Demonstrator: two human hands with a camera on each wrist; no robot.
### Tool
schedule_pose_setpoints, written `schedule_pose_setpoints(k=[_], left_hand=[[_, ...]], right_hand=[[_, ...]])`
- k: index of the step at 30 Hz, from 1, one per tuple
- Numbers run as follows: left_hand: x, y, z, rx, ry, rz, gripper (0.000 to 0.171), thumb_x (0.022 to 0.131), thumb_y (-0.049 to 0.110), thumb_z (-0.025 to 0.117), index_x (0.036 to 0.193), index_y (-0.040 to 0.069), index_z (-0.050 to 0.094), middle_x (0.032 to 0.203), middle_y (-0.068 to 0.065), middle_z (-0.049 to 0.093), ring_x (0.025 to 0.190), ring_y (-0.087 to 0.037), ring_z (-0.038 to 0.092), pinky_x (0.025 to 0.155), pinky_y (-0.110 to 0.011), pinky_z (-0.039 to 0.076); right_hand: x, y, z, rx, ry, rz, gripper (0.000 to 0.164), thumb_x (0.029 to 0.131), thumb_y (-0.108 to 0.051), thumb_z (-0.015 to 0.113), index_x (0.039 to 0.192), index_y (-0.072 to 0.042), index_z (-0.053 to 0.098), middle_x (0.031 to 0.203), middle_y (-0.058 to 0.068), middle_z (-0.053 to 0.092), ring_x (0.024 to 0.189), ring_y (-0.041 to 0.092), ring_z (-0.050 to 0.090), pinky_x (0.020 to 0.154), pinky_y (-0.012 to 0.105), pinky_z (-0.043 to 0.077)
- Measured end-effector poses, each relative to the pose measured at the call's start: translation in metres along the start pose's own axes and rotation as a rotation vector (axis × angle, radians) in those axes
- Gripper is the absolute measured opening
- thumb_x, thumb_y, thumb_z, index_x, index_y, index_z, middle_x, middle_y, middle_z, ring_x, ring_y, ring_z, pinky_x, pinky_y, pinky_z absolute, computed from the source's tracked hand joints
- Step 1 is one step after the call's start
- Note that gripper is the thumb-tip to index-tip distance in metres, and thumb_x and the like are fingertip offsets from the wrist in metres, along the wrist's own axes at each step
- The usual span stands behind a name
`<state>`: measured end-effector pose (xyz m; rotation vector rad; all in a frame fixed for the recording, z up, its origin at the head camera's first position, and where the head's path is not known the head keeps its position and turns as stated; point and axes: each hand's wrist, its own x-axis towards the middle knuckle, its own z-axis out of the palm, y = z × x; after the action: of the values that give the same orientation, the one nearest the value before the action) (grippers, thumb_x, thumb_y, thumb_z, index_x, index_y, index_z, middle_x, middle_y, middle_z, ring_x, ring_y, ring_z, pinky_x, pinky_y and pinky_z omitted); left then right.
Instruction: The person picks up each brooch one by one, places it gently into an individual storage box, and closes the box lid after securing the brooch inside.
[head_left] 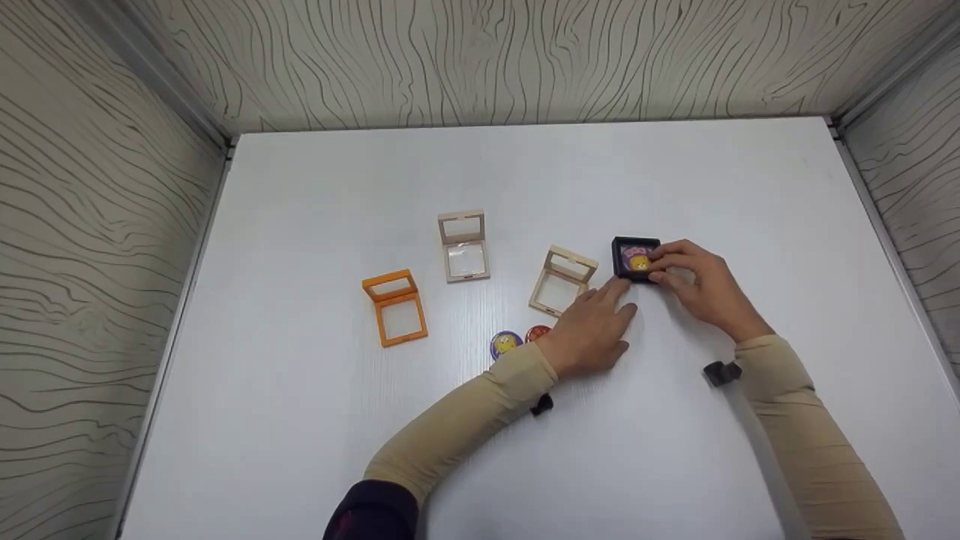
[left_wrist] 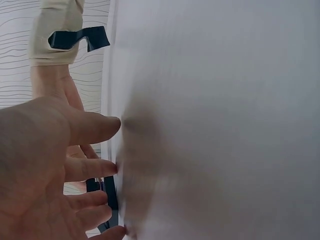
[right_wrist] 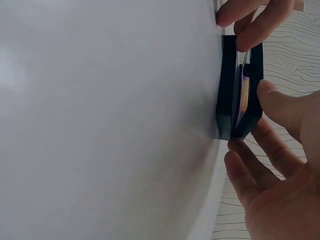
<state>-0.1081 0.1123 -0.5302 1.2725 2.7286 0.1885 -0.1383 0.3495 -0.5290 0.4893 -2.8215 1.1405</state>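
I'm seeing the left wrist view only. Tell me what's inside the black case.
Observer: A badge with a yellow figure lies in the black case.
Operator: List the other cases.
Observer: Three, all open: an orange case, a beige case and a second beige case.
Operator: Tell me where any loose badges lie.
Observer: A purple badge and a red badge lie beside the left sleeve.
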Motion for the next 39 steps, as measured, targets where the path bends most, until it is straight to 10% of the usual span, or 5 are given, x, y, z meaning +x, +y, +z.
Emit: schedule_pose_setpoints(k=[13, 25, 39], left_hand=[[-0.002, 0.002, -0.002, -0.053, -0.005, -0.015, 0.054, 0.105, 0.040, 0.065, 0.148, 0.007, 0.059, 0.164, -0.019, 0.040, 0.156, -0.029, 0.039, 0.125, -0.034, 0.036], [0.003, 0.002, -0.002, -0.142, 0.029, -0.046, 0.087, 0.104, 0.039, 0.067, 0.162, -0.012, 0.027, 0.168, -0.027, 0.025, 0.152, -0.025, 0.044, 0.124, -0.026, 0.035], [0.008, 0.005, 0.002, -0.228, -0.012, -0.146, 0.092, 0.106, 0.040, 0.065, 0.166, -0.008, 0.017, 0.173, -0.024, 0.015, 0.146, -0.021, 0.052, 0.120, -0.026, 0.040]], right_hand=[[-0.003, 0.000, 0.003, -0.047, -0.013, 0.013, 0.012, 0.098, -0.003, 0.075, 0.109, -0.001, 0.080, 0.129, 0.014, 0.069, 0.128, 0.038, 0.063, 0.105, 0.006, 0.031], [-0.001, 0.000, 0.000, -0.027, -0.011, 0.002, 0.012, 0.097, 0.002, 0.074, 0.107, 0.002, 0.081, 0.128, 0.014, 0.069, 0.126, 0.038, 0.062, 0.104, 0.001, 0.028], [0.000, 0.000, 0.001, -0.027, -0.035, 0.025, 0.014, 0.097, 0.000, 0.075, 0.110, 0.000, 0.081, 0.130, 0.014, 0.070, 0.129, 0.039, 0.063, 0.103, 0.001, 0.028]])
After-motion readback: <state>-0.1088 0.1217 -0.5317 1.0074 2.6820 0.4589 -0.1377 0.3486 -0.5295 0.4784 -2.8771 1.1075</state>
